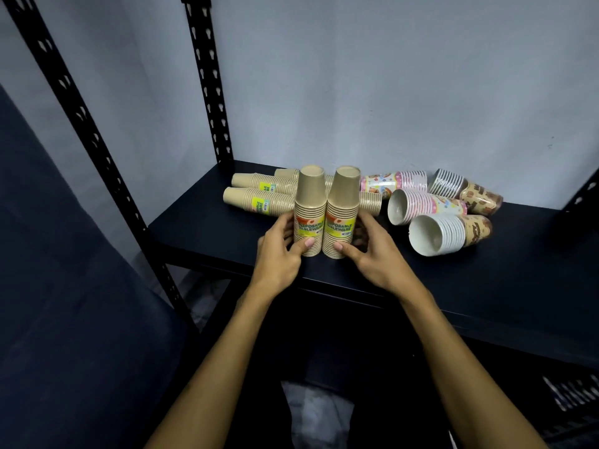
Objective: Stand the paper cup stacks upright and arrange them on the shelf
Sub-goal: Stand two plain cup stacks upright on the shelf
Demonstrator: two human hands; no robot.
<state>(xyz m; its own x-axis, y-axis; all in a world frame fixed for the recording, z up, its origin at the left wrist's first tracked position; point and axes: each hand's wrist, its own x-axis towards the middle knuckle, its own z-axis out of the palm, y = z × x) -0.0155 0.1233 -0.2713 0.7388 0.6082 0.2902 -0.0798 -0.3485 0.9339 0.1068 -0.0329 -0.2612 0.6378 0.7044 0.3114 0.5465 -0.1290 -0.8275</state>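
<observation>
Two tan paper cup stacks stand upright, bottoms up, side by side on the black shelf. My left hand grips the left stack and my right hand grips the right stack, thumbs on their fronts. Behind them lie more tan stacks on their sides. To the right lie a pink patterned stack, a second pink one, a white and brown stack and another brown one.
Black perforated shelf uprights rise at the left, against a pale wall. A further upright stands at the right edge. The shelf's front edge runs just below my hands.
</observation>
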